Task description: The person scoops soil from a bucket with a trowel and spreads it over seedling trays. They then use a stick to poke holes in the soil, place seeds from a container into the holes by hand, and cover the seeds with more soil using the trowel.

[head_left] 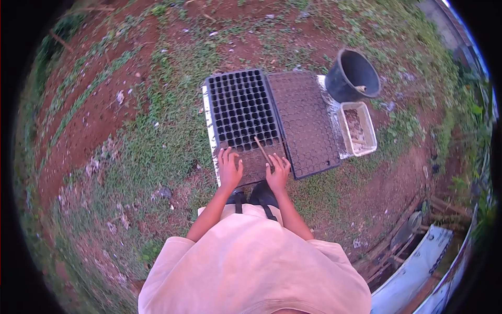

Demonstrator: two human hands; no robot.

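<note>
A black seedling tray (243, 107) lies in front of me, its far cells dark and hollow and its near rows covered with brown soil (253, 162). My left hand (228, 166), fingers apart, rests over the left side of that soil. At the right side of the soil is my right hand (277, 172), with a thin wooden stick (262, 148) between thumb and fingers. The stick slants forward and left, its far end at the nearest hollow cells. Directly to the right lies a second seedling tray (307, 123) covered with soil.
Both trays lie on a white board (210, 131) on the grass. At the right stand a dark bucket (351, 76) and a whitish rectangular tub (358, 129) with some soil inside. Bare earth (89, 110) lies left; a pale sheet (415, 267) and wooden poles are at lower right.
</note>
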